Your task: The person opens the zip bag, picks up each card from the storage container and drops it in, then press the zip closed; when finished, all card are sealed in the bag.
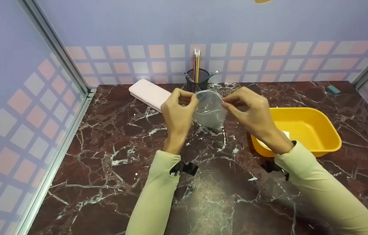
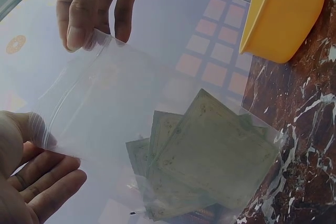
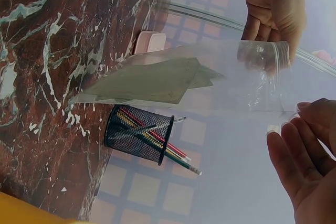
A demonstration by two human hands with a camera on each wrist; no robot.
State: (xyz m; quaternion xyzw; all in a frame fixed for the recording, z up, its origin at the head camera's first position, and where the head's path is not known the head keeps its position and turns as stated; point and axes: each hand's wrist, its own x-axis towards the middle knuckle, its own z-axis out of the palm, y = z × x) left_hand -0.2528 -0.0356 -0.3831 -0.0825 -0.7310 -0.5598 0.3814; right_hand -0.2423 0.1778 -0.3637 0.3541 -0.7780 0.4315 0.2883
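Observation:
A clear zip-lock bag (image 1: 210, 115) hangs upright between both hands at the middle of the table. My left hand (image 1: 179, 112) pinches the upper left corner of the bag, thumb against forefinger. At the opposite upper corner, my right hand (image 1: 252, 112) pinches the edge the same way. The seal strip runs between the two pinches. In the left wrist view, several square greenish sheets (image 2: 220, 145) lie fanned and overlapping in the bag's lower part. Through the right wrist view, the same sheets (image 3: 149, 82) appear at a slant.
Behind the bag stands a black mesh cup (image 1: 197, 83) with several pencils. To its left lies a pale pink case (image 1: 151, 93). A yellow basin (image 1: 329, 137) with something white inside sits under the right forearm. A teal block (image 1: 333, 90) lies at the back right.

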